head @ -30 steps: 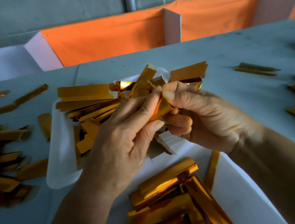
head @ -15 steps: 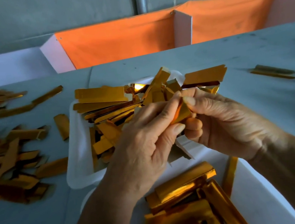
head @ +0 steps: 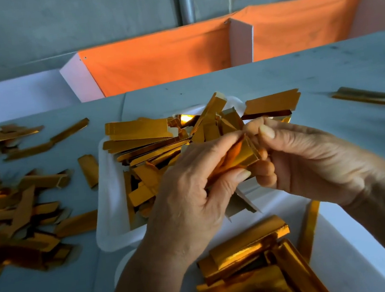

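Vs a sec ago, gold strip (head: 241,158) shows more face and its end flap's now up, so I reckon fold's underway, not done. Left grip (head: 192,194) & right grip (head: 317,159) both pinch it, above white tray (head: 107,204), right side.

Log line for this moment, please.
left hand: pinches gold foil piece | right hand: pinches its other end | place: above white tray of gold strips

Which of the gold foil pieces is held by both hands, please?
The folded gold piece pinched between the left hand and right hand, above the white tray; the others lie loose there or on the table.
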Tool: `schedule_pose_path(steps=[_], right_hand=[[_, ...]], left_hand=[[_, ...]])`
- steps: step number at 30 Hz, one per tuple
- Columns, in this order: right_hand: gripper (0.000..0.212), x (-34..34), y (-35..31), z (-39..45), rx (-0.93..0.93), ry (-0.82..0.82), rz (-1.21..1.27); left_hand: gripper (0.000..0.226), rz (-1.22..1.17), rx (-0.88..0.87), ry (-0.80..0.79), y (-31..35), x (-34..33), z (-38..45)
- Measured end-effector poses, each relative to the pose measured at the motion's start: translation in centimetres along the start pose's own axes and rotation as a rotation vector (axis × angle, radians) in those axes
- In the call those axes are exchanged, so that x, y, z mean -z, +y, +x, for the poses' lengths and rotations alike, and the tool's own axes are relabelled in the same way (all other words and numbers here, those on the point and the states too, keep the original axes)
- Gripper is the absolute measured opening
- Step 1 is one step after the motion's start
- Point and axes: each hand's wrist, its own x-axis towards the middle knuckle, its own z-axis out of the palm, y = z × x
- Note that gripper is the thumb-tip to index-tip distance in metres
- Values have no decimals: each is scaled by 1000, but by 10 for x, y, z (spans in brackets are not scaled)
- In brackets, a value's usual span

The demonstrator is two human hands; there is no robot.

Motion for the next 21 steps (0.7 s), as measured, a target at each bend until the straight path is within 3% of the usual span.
schedule_pose_path(steps=[8, 16, 21], right_hand=[[32, 0, 0, 1, -33, 34, -73], [8, -8, 3, 3, -13, 116, -130], [18, 0, 0, 1, -1, 53, -68]], left_hand=[[43, 0, 16, 8, 0, 0, 0], [48, 49, 0, -27, 1, -2, 1], [51, 61, 4, -39, 1, -3, 1]])
